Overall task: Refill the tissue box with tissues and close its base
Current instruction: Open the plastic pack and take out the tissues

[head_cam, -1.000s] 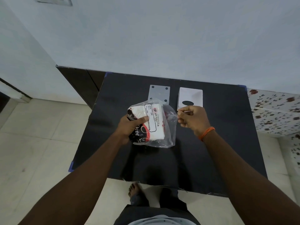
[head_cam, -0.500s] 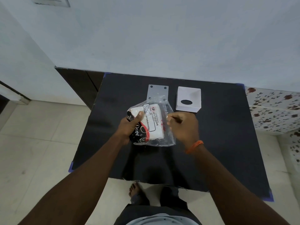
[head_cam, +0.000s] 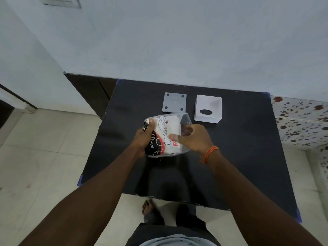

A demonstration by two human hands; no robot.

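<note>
The tissue box (head_cam: 208, 110) sits at the far side of the black table (head_cam: 248, 157), right of centre, white, with its oval slot in view; whether its open underside faces down cannot be told from here. Just to its left, apart from it, lies the grey base plate (head_cam: 174, 102), flat, with a dark dot in each corner. So the box is open and unfilled, and the base is off.

You are at the unpacking step. Your left hand (head_cam: 142, 139) is wrapped around the left end of the tissue pack (head_cam: 166, 135), thumb on top, holding it above the table in front of you. Your right hand (head_cam: 193, 139) has gone into the clear plastic wrapper at its open right end; the fingers (head_cam: 174, 137) show through the film, lying against the white stack. Whether they have closed on the tissues I cannot tell, since the plastic blurs them. An orange thread band (head_cam: 209, 153) circles that wrist.

The next move, as I judge it, calls for you to pinch the whole stack squarely and draw it out to the right while the left hand keeps hold of the wrapper only. Loose film may cling and drag a few sheets askew, so pull evenly. After that the stack must go into the box, then the plate fits over it.
</note>
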